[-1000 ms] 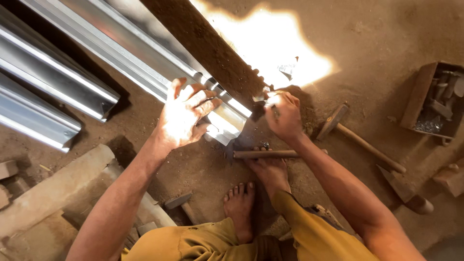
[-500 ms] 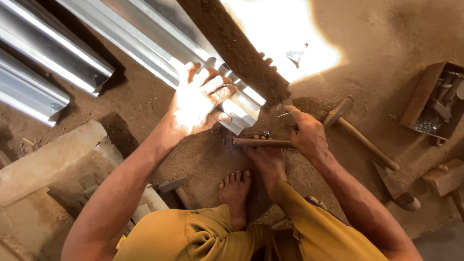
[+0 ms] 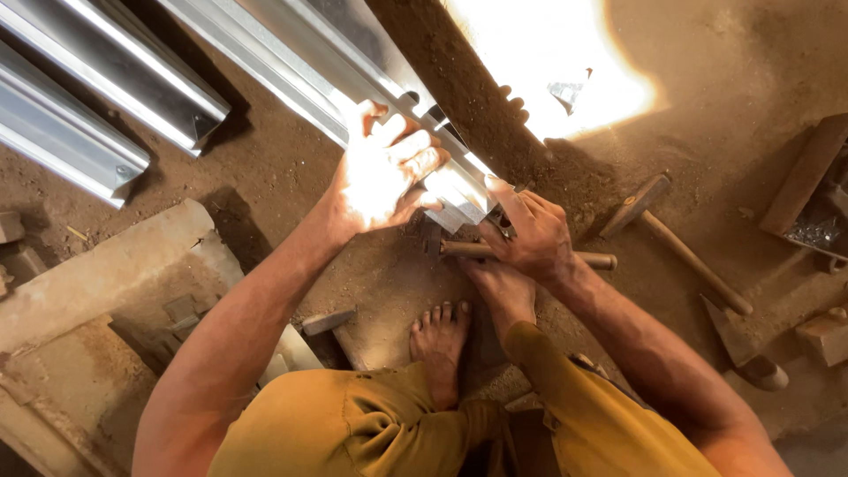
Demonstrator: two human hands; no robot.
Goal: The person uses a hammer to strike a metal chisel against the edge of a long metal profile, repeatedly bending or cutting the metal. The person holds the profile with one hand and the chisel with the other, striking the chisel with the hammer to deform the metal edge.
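My left hand (image 3: 386,174) grips the near end of a long shiny folded sheet-metal channel (image 3: 309,66) that runs up and left across the dirt floor. My right hand (image 3: 530,234) lies just right of that end, fingertips at the channel's corner, resting over the wooden handle of a hammer (image 3: 530,256) lying flat on the ground. Whether the right fingers pinch something small is hidden. My bare feet (image 3: 439,340) are planted right below the hands, and my knees in mustard trousers (image 3: 371,433) fill the bottom.
A rough dark beam (image 3: 450,79) lies diagonally beside the channel. More metal channels (image 3: 97,97) lie at the upper left. A second hammer (image 3: 680,243) and a wedge-like tool (image 3: 738,344) lie to the right, with a wooden box of small parts (image 3: 817,208). Concrete slabs (image 3: 97,274) sit at the left.
My right hand came down from the beam's end onto the hammer handle beside the channel's corner. My left hand stayed on the channel end, curling tighter.
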